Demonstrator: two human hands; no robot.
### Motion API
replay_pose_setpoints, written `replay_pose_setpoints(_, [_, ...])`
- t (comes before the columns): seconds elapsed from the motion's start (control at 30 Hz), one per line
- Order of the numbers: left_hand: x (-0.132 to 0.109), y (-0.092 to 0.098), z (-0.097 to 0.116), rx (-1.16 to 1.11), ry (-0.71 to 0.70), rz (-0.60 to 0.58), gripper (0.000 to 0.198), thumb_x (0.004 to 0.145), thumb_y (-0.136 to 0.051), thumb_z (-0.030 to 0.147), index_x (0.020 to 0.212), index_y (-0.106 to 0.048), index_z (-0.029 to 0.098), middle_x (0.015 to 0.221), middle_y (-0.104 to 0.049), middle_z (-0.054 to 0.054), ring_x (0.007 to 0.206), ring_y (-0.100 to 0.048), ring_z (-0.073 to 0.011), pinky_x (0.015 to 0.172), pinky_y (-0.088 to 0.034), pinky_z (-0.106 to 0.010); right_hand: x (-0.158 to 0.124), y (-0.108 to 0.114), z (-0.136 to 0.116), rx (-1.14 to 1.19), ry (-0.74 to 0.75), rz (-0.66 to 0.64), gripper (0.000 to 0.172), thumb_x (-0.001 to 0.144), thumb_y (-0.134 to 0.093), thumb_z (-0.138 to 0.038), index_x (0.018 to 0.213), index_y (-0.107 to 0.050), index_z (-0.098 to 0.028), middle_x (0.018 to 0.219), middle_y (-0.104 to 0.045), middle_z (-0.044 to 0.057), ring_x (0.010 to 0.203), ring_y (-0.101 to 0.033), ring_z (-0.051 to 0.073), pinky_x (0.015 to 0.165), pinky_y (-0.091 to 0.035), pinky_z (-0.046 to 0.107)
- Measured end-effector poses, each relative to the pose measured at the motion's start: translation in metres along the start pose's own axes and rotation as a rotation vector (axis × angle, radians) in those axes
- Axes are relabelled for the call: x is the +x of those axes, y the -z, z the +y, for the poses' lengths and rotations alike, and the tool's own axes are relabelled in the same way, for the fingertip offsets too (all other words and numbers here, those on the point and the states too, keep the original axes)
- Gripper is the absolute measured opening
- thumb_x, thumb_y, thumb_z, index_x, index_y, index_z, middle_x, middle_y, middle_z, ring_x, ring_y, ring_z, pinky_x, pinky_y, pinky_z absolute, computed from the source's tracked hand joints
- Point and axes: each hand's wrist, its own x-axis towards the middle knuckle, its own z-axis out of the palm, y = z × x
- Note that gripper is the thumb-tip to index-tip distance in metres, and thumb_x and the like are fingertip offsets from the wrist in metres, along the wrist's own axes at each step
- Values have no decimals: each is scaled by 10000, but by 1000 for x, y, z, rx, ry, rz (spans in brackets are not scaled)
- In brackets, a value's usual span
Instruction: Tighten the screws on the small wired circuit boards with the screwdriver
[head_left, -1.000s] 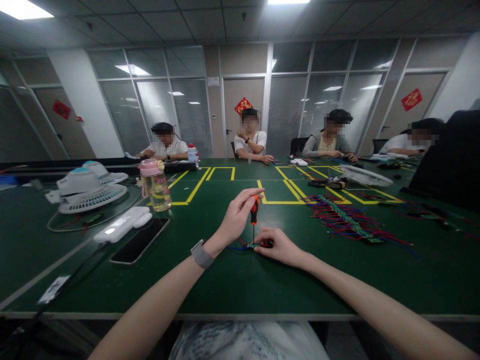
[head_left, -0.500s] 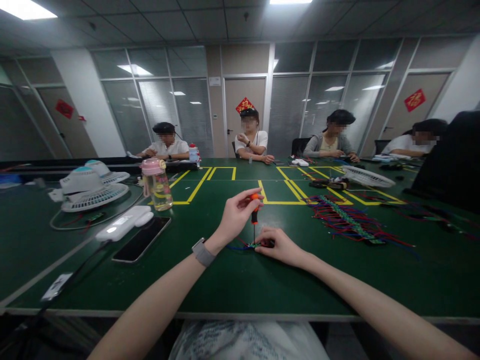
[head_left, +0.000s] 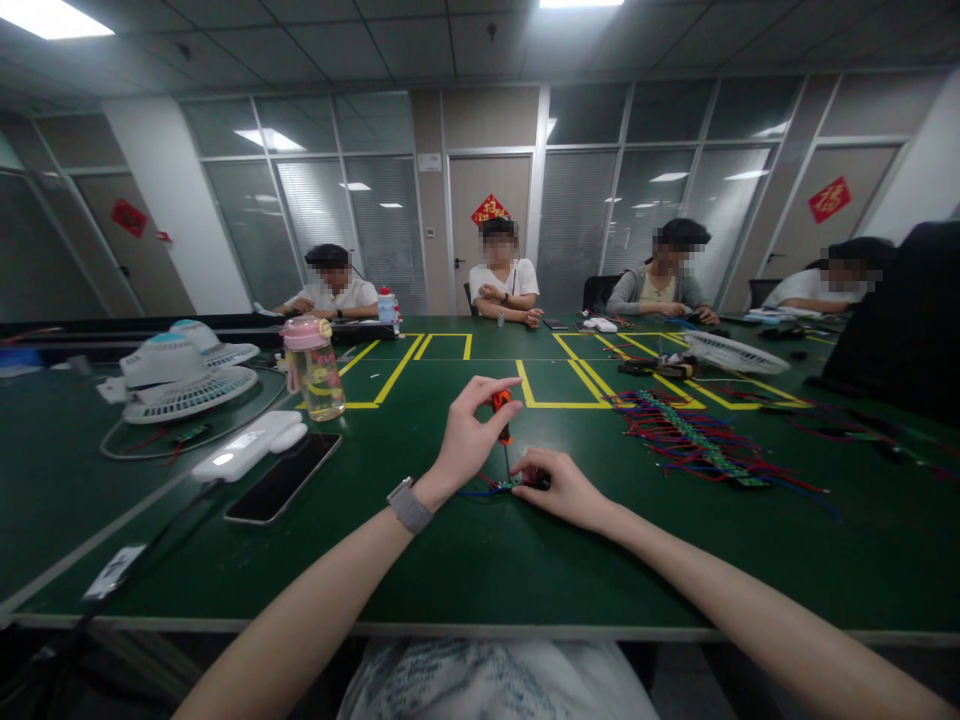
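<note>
Screwdriver (head_left: 501,412) upright on small board (head_left: 508,487)
Left hand (head_left: 469,435) pinches its orange handle; right hand (head_left: 562,487) pins the board with closed fingers to the table (head_left: 480,570), bare down to the near edge, phone (head_left: 281,478) and wire bundle (head_left: 690,435) well apart. Left hand sits slightly lower than before

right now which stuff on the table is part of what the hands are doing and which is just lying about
In use: orange-handled screwdriver in the left hand; small wired part under the right hand.
Lying about: pink-lidded water bottle, phone, white desk fans, bundle of red and blue wires.
</note>
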Motion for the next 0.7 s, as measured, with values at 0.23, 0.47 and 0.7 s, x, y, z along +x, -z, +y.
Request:
replay_pose_setpoints(0.23, [1, 0, -10, -130, 54, -65, 380, 878, -512, 232, 1256, -539, 219, 1225, -593, -78, 1001, -626, -161, 882, -496, -290, -4, 4, 4, -24, 167, -15, 128, 790, -587, -133, 847, -687, -189, 819, -700, 34, 775, -623, 159, 738, -492, 280])
replay_pose_setpoints(0.47, [-2, -3, -8, -32, 77, 129, 387, 704, -727, 258, 1079, -644, 207, 904, -683, -21, 790, -634, -130, 762, -514, -252, -2, 3, 4, -56, 337, 7, 176, 824, -573, -128, 887, -719, -204, 861, -729, 44, 787, -635, 166, 748, -496, 299])
replay_pose_setpoints(0.7, [2, -10, -22, -476, 447, 572, 299, 871, -482, 327, 1136, -480, 188, 761, -535, 22, 547, -569, -71, 543, -477, -216, -2, 3, 6, -91, 361, 8, 166, 818, -579, -128, 875, -717, -199, 847, -721, 54, 795, -632, 167, 757, -488, 304])
